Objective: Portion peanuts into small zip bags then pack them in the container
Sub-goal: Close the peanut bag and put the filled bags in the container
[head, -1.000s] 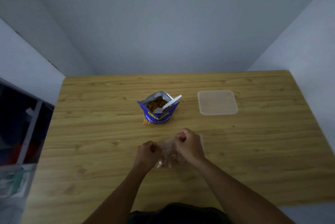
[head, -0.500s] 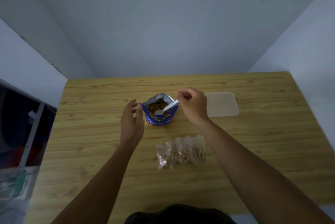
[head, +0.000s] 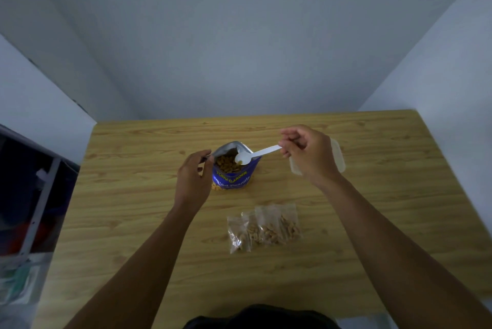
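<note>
Scooping seems underway: the right hand (head: 308, 151) pinches a white plastic spoon (head: 255, 154) over the crinkly blue peanut pouch (head: 232, 169), which the left hand (head: 193, 181) grips at 9 o'clock. Filled clear zip bags (head: 265, 227) lie at 6 o'clock; the translucent container (head: 338, 155) waits at 3 o'clock. Next needs an empty bag.

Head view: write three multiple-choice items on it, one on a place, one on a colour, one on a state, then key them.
1. Where do the clear filled zip bags lie?
A. in the container
B. on the wooden table, nearer the person than the peanut bag
C. in the left hand

2. What colour is the plastic spoon?
A. white
B. red
C. black

3. How is the blue foil peanut bag?
A. sealed
B. lying flat
C. upright, open

Key: B, they rest on bare wood below the bag; A, bowl and handle are white; C, peanuts show through its mouth.
</note>
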Action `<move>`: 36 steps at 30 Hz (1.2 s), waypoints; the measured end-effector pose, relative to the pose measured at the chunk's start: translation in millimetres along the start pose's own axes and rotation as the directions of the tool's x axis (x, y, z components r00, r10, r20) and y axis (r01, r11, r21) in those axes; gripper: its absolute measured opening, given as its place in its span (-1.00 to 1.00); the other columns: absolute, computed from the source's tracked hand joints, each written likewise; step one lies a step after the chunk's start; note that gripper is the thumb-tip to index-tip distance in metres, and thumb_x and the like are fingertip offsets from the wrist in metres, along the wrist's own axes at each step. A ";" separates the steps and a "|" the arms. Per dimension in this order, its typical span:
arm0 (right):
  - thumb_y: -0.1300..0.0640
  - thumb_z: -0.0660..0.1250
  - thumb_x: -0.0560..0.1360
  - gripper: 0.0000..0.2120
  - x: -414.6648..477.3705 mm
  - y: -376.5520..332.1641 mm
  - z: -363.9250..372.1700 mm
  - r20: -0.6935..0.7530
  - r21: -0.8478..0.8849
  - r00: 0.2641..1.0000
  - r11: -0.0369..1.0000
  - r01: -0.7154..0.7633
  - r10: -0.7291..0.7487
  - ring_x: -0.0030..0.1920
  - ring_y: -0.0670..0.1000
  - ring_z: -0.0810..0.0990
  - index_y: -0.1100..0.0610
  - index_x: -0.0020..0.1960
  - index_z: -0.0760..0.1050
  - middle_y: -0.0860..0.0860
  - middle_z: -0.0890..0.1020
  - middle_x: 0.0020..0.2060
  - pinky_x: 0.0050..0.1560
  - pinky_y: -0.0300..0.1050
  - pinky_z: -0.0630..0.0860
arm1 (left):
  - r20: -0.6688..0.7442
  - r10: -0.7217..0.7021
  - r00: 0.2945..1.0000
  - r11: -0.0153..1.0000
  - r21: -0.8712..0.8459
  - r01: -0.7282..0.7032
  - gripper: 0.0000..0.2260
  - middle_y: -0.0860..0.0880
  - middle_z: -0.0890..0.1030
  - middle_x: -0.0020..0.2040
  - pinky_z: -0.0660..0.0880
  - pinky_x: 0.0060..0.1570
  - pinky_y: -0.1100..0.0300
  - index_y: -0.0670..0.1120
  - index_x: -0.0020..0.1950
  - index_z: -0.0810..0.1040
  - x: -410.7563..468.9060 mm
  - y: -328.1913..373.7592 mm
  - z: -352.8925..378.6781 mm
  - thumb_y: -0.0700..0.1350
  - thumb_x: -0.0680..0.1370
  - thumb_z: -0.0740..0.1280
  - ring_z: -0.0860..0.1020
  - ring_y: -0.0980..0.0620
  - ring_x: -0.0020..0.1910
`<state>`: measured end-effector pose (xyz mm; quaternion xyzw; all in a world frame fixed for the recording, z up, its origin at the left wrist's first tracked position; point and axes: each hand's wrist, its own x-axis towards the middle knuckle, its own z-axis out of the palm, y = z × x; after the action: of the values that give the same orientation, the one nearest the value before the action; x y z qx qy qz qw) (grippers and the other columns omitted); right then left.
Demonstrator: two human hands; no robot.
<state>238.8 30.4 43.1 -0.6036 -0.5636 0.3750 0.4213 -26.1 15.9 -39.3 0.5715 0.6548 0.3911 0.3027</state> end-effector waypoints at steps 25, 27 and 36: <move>0.37 0.41 0.51 -0.89 -28.7 111.3 58.6 -0.391 0.450 0.634 0.739 -0.501 0.667 -0.37 -0.02 0.68 0.19 -0.06 0.62 0.14 0.70 -0.26 -0.17 -0.12 0.66 | 0.020 0.039 0.999 0.998 0.051 -0.040 -0.72 -0.03 0.65 0.09 0.50 0.07 0.27 -0.13 0.21 0.60 2.3 3.4 -6.9 -0.18 0.60 0.17 0.59 0.05 0.05; 0.41 0.40 0.51 -0.89 -33.7 117.7 67.5 -0.347 0.548 0.569 0.654 -0.522 0.745 -0.30 0.02 0.70 0.24 -0.03 0.62 0.16 0.69 -0.21 -0.15 -0.13 0.67 | 0.042 0.035 0.998 0.999 0.038 -0.037 -0.63 -0.05 0.65 0.12 0.49 0.15 0.19 -0.14 0.22 0.59 3.0 0.7 -9.4 -0.23 0.50 0.13 0.58 0.03 0.11; 0.26 0.33 0.45 -0.81 -41.2 124.3 66.2 -0.280 0.152 0.604 0.656 -0.739 0.746 -0.08 0.08 0.69 0.09 -0.02 0.65 0.03 0.71 -0.15 -0.06 -0.04 0.65 | 0.213 0.102 0.972 0.993 -0.072 -0.089 -0.58 0.05 0.62 0.15 0.51 0.10 0.36 -0.11 0.27 0.55 4.9 -7.8 -22.0 -0.26 0.41 0.40 0.58 0.19 0.12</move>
<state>219.2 -6.2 -97.7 -0.8302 -0.1827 0.4189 0.3191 -49.5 16.7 -34.5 0.6318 0.5775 0.3607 0.3704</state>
